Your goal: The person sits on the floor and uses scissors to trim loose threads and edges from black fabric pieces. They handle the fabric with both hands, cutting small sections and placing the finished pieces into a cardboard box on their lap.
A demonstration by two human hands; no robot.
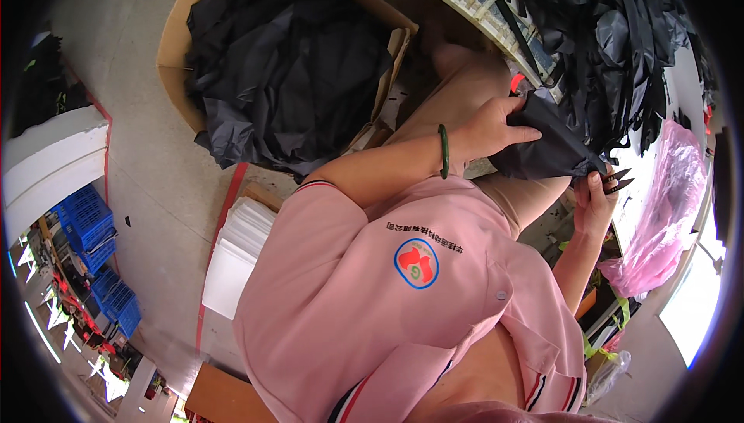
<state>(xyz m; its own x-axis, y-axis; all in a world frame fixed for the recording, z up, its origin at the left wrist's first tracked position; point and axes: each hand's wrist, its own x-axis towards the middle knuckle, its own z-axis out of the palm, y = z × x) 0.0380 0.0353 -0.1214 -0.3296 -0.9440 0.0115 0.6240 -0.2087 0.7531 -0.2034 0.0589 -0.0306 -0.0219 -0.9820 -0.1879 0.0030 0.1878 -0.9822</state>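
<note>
Holding black fabric [554, 138] right of the frame's centre, pinched at its left end by the left hand [487, 130], clasped at its lower right, along with dark snips [620, 185], in the right hand [595, 202].

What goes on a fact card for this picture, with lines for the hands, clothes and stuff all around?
Left hand: pinching black fabric
Right hand: at the fabric's other end, holding small dark snips
Left wrist: green bangle
Clothes: pink shirt
Box: cardboard box, full of black cloth
Right side: black heap, pink plastic
Far left: blue crates
</note>
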